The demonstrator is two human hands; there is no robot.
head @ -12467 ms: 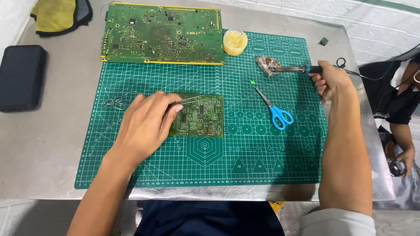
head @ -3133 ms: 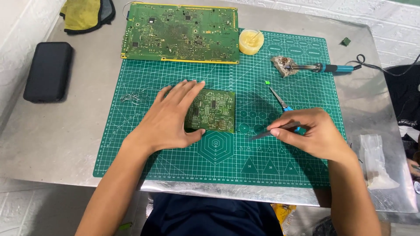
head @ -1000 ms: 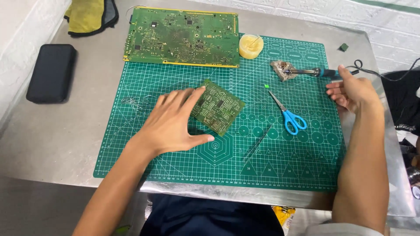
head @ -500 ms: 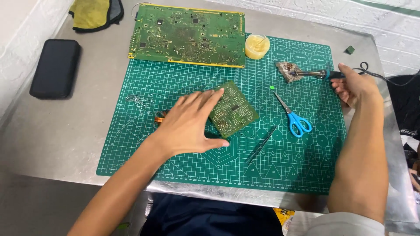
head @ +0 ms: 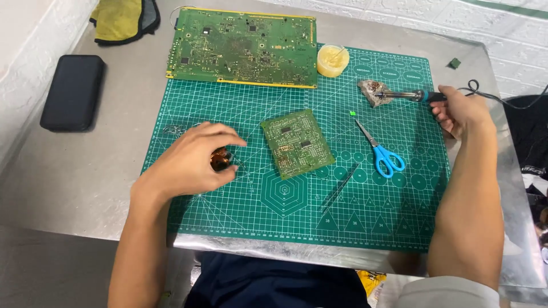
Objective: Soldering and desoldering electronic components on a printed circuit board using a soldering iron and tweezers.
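Observation:
My left hand (head: 191, 159) rests on the green cutting mat (head: 240, 211), its fingers closed around a small amber roll of tape (head: 220, 159). A small green circuit board (head: 297, 143) lies tilted on the mat just right of that hand, untouched. My right hand (head: 461, 109) is at the mat's far right edge, gripping the blue handle of a soldering iron (head: 412, 94), whose tip lies on a lump of cleaning wool (head: 371, 91). Dark tweezers (head: 340, 185) lie on the mat between my arms.
A large green circuit board (head: 244, 47) lies at the back, with a round tub of yellow paste (head: 332, 60) beside it. Blue-handled scissors (head: 381, 151) lie on the mat. A black case (head: 73, 92) and a yellow cloth (head: 121, 20) are at the left on the metal table (head: 68, 171).
My left hand has left the small board and moved left onto the amber tape roll. My right hand stays at the soldering iron handle. Earlier it laid the tweezers down.

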